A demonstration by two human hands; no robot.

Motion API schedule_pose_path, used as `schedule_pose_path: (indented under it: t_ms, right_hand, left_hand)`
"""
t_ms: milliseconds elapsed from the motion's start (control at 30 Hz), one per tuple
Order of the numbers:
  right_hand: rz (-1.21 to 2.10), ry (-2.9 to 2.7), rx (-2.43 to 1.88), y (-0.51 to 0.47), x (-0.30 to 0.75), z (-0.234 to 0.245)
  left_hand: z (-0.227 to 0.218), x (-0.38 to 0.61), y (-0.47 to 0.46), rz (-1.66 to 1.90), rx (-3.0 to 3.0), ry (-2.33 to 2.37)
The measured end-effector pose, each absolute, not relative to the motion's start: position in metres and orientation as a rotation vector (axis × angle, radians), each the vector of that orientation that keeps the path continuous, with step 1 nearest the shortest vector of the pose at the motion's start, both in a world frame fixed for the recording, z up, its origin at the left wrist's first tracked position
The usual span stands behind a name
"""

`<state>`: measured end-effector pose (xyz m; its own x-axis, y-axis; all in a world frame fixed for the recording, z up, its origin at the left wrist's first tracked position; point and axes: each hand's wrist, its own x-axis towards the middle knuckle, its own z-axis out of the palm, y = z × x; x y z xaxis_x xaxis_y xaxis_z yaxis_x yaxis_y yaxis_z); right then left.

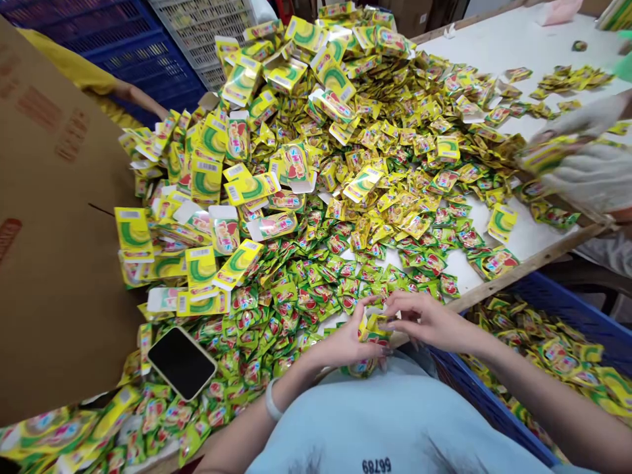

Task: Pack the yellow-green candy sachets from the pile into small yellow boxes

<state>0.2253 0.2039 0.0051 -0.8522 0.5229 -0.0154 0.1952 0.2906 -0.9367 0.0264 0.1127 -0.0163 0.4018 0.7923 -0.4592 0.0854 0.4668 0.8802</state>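
Note:
My left hand [351, 341] and my right hand [425, 320] meet at the near edge of the table, both closed around a small bundle of yellow-green sachets [374, 327]. The left hand's fingers curl under the bundle, the right hand's fingertips press on its top. A huge heap of the same small sachets [345, 263] and flat yellow cartons [200, 266] covers the white table [513, 46] in front of my hands.
A black phone [182, 362] lies face down among sachets at the near left. A big cardboard sheet [54, 217] stands on the left. A blue crate [553, 342] with sachets sits below the table's right edge. Another person's gloved hands [587, 158] hold sachets at the far right.

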Motion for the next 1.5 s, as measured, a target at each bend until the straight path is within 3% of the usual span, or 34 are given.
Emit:
schedule_pose_path:
  t_ms: [167, 400, 600, 800, 900, 1033, 1133, 1233, 1300, 1500]
  right_hand:
    - [1.700, -2.244, -0.726, 0.211, 0.223, 0.004]
    - [1.514, -2.405, -0.592, 0.205, 0.218, 0.002]
    - [1.984, -2.394, -0.515, 0.210, 0.227, 0.013]
    - [2.137, -2.292, -0.551, 0.201, 0.233, -0.001]
    - [1.913, -2.252, -0.744, 0.195, 0.234, -0.007]
    - [1.286, -2.135, -0.905, 0.221, 0.260, 0.002]
    - [0.560, -2.023, -1.285, 0.271, 0.292, 0.022]
    - [-0.116, -1.951, -1.683, 0.311, 0.284, 0.033]
    - [-0.118, -2.095, -1.674, 0.319, 0.246, 0.026]
    - [0.558, -2.483, -1.669, 0.294, 0.124, -0.039]
  left_hand:
    - [-0.016, 0.024, 0.113, 0.530, 1.010, 1.062]
    - [-0.014, 0.026, 0.111, 0.572, 0.957, 1.089]
    - [-0.012, 0.030, 0.114, 0.551, 1.048, 1.151]
    - [-0.010, 0.036, 0.125, 0.491, 1.126, 1.151]
    - [-0.007, 0.042, 0.137, 0.550, 1.139, 1.152]
    - [-0.004, 0.032, 0.171, 0.712, 1.323, 1.083]
    - [-0.011, 0.003, 0.207, 0.860, 1.660, 1.484]
    - [-0.028, -0.020, 0.238, 0.650, 1.815, 2.050]
    - [-0.040, -0.026, 0.248, 0.493, 1.839, 2.214]
    - [-0.056, -0.032, 0.230, 0.526, 1.883, 2.160]
